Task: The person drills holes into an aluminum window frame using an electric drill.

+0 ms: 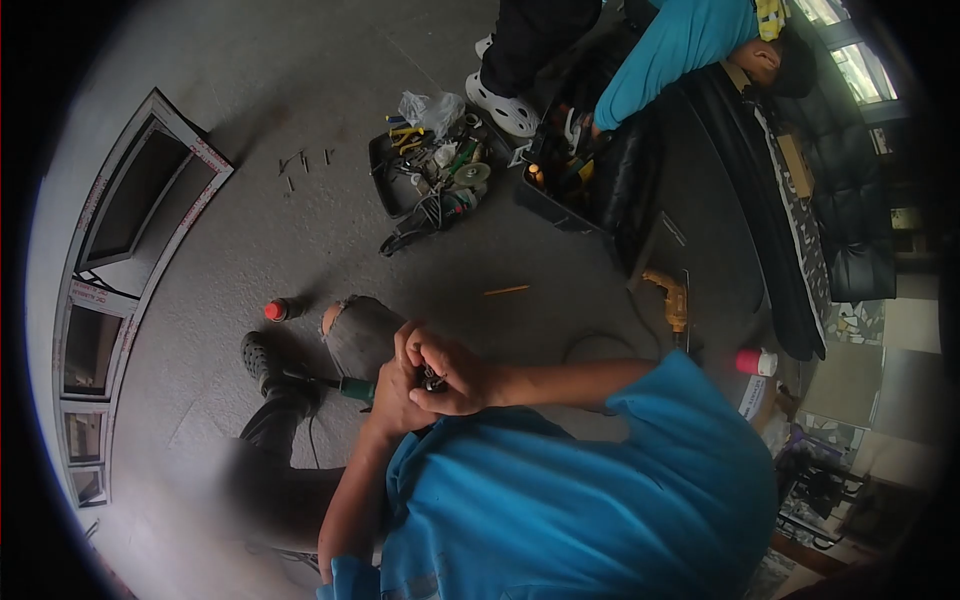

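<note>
Blue cloth of the person's shirt (580,490) is filling the lower middle of the frame, nearest the camera. Just above it, near the middle of the frame, a small dark metal piece (432,380) is showing between the two hands. The right hand (458,378) is curling snugly around it, fingers bent over and thumb tucked below. The left hand (398,398) is pressing against the right, its fingers largely hidden, so I cannot tell how far it is closing or what it is holding. Just left of the left hand, a green tool (357,389) is pointing its dark end toward a dark shoe (257,360); a bent knee (362,335) is rising just above. Farther out, a red-topped can (283,309) is standing left of the knee, and a yellow stick (506,290) is lying right of it. Right of centre, a yellow drill (672,300) is resting on the floor (300,230). At upper centre, a tray (378,160) is holding jumbled tools, while a co-worker (690,50) in blue is reaching into a toolbox (560,213). A taped frame (125,300) is spanning the left side, and a black sofa (860,230) is occupying the upper right.
</note>
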Available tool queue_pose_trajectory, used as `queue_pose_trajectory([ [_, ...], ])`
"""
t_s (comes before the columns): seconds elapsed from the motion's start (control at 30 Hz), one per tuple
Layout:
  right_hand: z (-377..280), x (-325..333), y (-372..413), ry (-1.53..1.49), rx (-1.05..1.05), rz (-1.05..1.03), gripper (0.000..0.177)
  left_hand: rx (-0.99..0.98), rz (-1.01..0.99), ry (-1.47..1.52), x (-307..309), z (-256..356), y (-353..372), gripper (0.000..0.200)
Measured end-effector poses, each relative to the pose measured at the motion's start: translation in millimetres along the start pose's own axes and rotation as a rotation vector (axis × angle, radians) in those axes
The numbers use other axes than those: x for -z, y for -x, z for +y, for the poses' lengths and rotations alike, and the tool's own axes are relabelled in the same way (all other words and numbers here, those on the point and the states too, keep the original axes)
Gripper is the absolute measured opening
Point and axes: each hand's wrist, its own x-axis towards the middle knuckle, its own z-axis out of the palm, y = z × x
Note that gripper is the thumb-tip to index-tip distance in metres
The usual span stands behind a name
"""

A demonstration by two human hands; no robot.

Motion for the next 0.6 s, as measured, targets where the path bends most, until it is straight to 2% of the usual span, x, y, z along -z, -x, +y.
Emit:
queue_pose_trajectory([
  [0.07,7,0,4,0.041,-0.004,-0.021,0.036,0.107,-0.007,-0.134,-4,5,6,0.075],
  [0.1,7,1,5,0.032,0.002,-0.024,0.036,0.067,0.044,-0.157,-10,1,7,0.066],
  [0.2,2,13,7,0.061,0.03,0.017,0.034,0.066,0.019,-0.254,-16,2,7,0.073],
  [0.27,-3,19,1,0.048,-0.15,-0.109,0.036,0.058,0.01,-0.266,-12,10,1,0.074],
  [0.3,2,14,-2,0.047,-0.144,-0.11,0.036,0.053,0.143,-0.24,-12,13,-4,0.063],
  [0.33,9,4,-6,-0.108,-0.093,0.026,0.038,0.049,0.276,-0.212,-11,14,-8,0.051],
  [0.37,16,-4,-10,-0.261,-0.043,0.158,0.041,0.066,0.307,-0.171,-8,16,-10,0.062],
  [0.4,15,-11,-14,-0.261,-0.042,0.152,0.041,0.066,0.314,-0.17,-5,10,-10,0.062],
  [0.47,9,-22,-17,-0.46,-0.105,0.147,0.044,-0.16,0.347,-0.352,9,-12,-5,0.081],
  [0.5,14,-23,-11,-0.285,-0.118,0.113,0.041,-0.227,0.275,-0.46,18,-13,-4,0.094],
  [0.53,10,-23,-10,-0.293,-0.129,0.112,0.041,-0.214,0.271,-0.457,22,-5,-5,0.094],
  [0.6,5,-18,-16,-0.138,0.022,-0.066,0.036,-0.257,0.097,-0.191,29,9,-11,0.095],
])
